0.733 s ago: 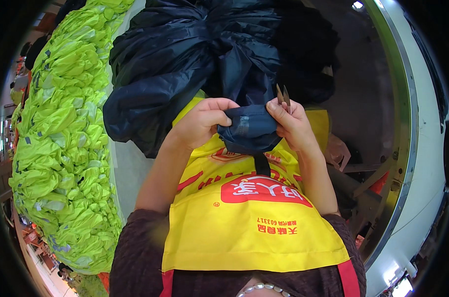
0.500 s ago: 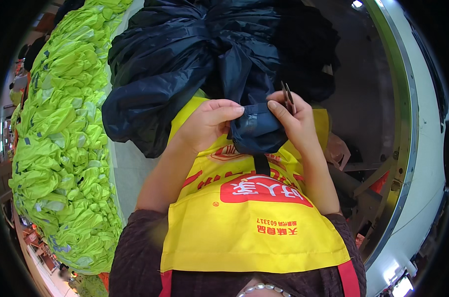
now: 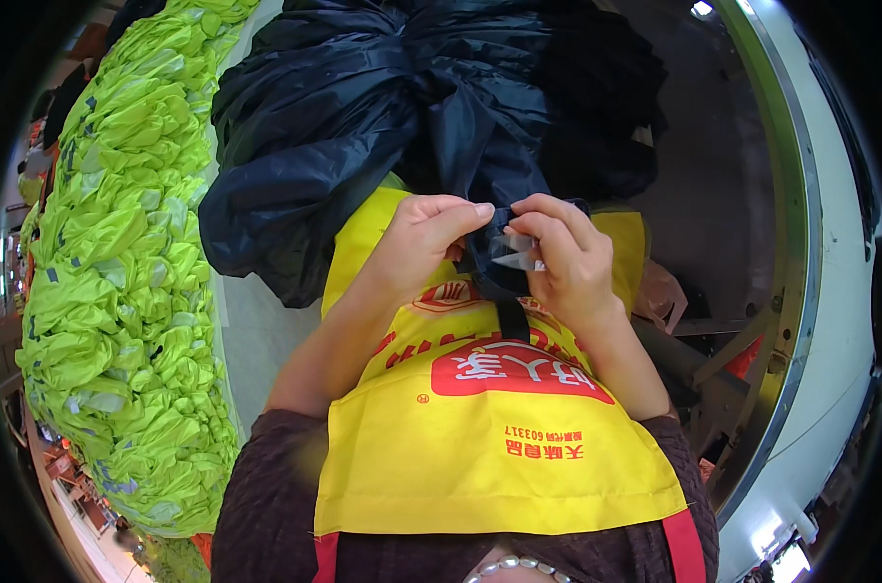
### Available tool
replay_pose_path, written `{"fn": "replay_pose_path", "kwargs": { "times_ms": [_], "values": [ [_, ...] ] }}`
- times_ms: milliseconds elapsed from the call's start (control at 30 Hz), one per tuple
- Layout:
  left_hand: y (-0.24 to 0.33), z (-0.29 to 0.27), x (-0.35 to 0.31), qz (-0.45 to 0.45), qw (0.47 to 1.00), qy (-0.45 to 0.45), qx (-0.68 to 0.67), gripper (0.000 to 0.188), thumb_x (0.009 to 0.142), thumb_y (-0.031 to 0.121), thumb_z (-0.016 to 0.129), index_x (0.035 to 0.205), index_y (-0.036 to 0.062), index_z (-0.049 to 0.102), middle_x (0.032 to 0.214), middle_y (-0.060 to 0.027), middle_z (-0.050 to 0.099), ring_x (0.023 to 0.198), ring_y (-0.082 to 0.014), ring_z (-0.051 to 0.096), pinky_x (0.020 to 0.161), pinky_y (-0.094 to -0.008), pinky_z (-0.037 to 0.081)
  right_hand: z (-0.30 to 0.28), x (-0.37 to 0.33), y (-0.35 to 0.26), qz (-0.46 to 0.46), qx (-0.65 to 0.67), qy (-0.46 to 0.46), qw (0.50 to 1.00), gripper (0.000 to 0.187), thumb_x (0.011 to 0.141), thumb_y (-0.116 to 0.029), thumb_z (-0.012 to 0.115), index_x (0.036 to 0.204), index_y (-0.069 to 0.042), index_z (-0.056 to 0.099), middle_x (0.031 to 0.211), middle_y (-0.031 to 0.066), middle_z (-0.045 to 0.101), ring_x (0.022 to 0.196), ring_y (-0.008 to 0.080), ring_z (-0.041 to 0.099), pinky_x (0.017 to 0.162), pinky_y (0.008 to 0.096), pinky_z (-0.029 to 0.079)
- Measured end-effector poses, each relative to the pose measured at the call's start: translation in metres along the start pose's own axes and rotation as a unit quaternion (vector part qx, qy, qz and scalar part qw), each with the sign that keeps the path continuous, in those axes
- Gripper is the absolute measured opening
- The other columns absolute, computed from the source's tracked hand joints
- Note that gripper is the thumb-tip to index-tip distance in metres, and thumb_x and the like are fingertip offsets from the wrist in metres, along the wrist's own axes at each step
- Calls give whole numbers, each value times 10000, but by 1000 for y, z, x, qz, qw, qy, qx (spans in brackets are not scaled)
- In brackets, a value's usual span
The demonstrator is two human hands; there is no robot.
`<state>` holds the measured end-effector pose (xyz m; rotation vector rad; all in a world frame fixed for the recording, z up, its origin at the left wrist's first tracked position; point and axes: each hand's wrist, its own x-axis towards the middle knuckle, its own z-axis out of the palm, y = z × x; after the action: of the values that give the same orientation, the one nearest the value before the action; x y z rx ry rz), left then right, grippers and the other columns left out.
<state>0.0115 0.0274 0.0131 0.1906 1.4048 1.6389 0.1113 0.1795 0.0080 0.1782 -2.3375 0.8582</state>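
Observation:
A dark navy garment of shiny thin cloth lies gathered in front of me, its narrow end drawn up over my lap. My left hand is closed, thumb and forefinger pinching the edge of that end. Close beside it, my right hand is closed round small thread snips, whose pale blades point left over the cloth. The right fingertips are at the cloth edge. Whether they grip it, I cannot tell. The snips' handle is hidden in the palm.
A long heap of neon yellow-green garments runs along the left, beside a pale surface strip. I wear a yellow apron. At the right a metal-edged table curves past, with a dark recess inside it.
My right hand has turned over, swinging the snips from pointing up and away to pointing left across the cloth. My left hand has shifted slightly right, and the cloth end is bunched.

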Motion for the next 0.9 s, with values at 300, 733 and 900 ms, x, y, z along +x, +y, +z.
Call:
{"fn": "replay_pose_path", "kwargs": {
  "times_ms": [300,733,900],
  "values": [
    [-1,19,-7,22,1000,7,-20,207,822,229,577,755,47,649,668,14,601,590,-42,510,564,-191,386,-30,-7,-11,193,277,-25,941,108,756,2,558,864,9,562,1103,136,569,619,90,493,558,187,395],
    [-1,20,-5,-17,997,25,-70,195,828,224,582,743,57,638,675,5,607,595,-48,526,547,-185,381,-38,-17,5,10,-62,-99,993,274,778,-193,650,989,-31,584,801,100,579,648,226,582,542,289,475],
    [-2,16,-4,-24,998,13,-64,186,831,219,581,764,55,636,697,-3,610,600,-56,530,550,-188,384,-35,-16,7,31,-22,-101,994,254,788,-203,638,969,-31,588,779,99,578,642,228,579,529,289,467]
  ]
}}
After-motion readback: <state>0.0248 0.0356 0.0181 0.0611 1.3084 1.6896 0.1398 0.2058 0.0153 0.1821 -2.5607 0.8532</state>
